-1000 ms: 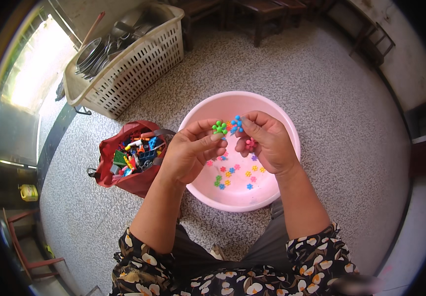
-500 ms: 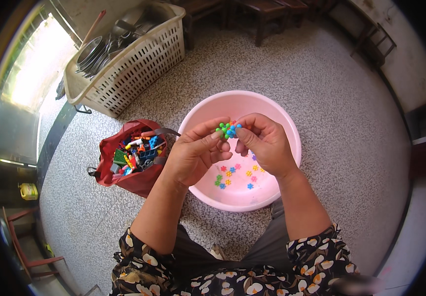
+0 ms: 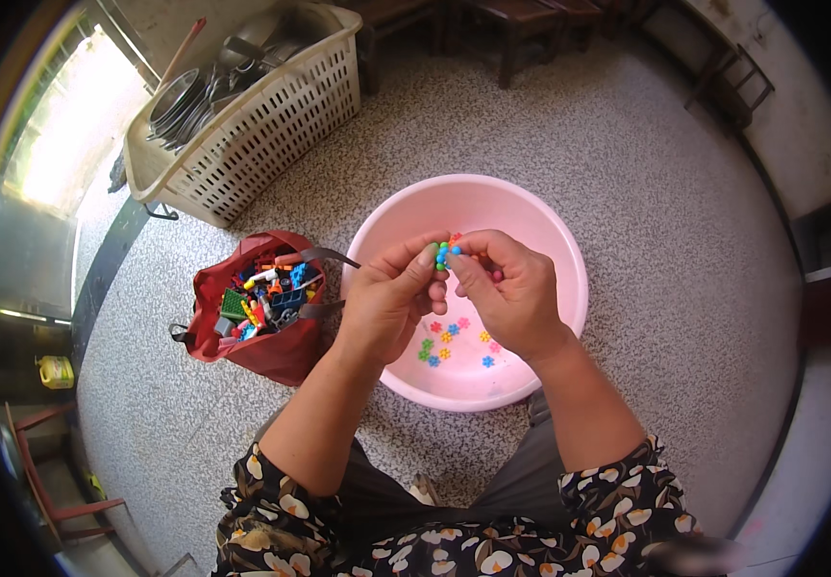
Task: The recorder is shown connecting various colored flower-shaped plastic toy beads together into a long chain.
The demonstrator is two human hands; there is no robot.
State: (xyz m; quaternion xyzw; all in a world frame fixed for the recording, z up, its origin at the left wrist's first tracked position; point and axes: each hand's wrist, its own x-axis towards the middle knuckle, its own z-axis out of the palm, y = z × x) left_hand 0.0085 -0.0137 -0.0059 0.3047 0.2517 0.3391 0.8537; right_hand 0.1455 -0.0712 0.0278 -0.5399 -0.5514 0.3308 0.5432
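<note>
Over a pink basin (image 3: 367,231) my two hands meet, fingers bent in. My left hand (image 3: 386,293) pinches a small green knobbed snowflake piece (image 3: 440,262). Against it, my right hand (image 3: 516,293) grips a blue knobbed snowflake piece (image 3: 452,252); the two pieces touch, and fingertips cover much of both. A little red (image 3: 456,238) shows just behind them, partly hidden. Below my hands, loose snowflake pieces in several colours, such as a blue one (image 3: 488,362) and a green one (image 3: 426,345), lie on the basin's floor.
Left of the basin stands a red fabric bag (image 3: 276,361) full of mixed plastic building toys. A cream slatted basket (image 3: 261,135) holding pans and kitchenware sits farther back on the speckled floor (image 3: 665,240). Wooden stools (image 3: 507,19) line the back.
My fingers have closed in tighter on the green and blue pieces, which now show less. My left hand has shifted slightly right, and my right hand has turned a little inward.
</note>
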